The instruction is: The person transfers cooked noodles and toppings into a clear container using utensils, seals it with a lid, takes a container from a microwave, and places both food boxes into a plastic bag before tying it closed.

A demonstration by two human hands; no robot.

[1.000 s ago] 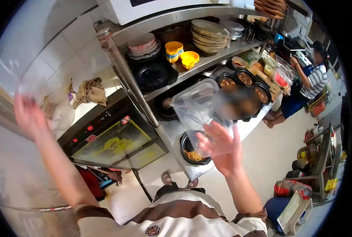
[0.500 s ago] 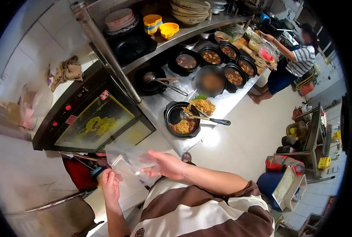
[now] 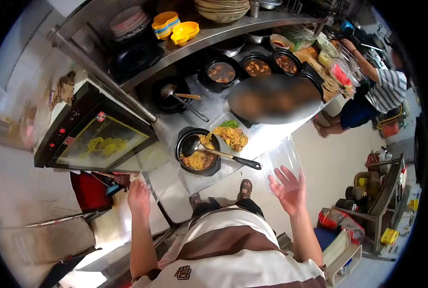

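My left hand (image 3: 139, 196) is closed at the lower left, pinching a thin piece of clear plastic (image 3: 151, 176) whose shape is hard to make out. My right hand (image 3: 291, 192) is raised on the right, fingers spread against a clear plastic container (image 3: 283, 161) that it holds. Between and beyond my hands, a black pot (image 3: 211, 170) with yellowish food stands at the counter's near corner. A ladle (image 3: 234, 159) rests across it, its handle pointing right. Touching or just behind the pot is a clear tray with similar food (image 3: 233, 138) and a green leaf.
Several black pots of brown stew (image 3: 258, 67) line the counter; a blur covers some. Another ladle (image 3: 190, 106) lies in a black pan. A glass-door cabinet (image 3: 103, 139) stands left. Yellow dishes (image 3: 185, 32) sit on the shelf. A person in a striped shirt (image 3: 387, 91) works at back right.
My hands have moved apart, each with clear plastic. The right hand has swung right and up, away from the left. The view has shifted; the other person's arm has moved.
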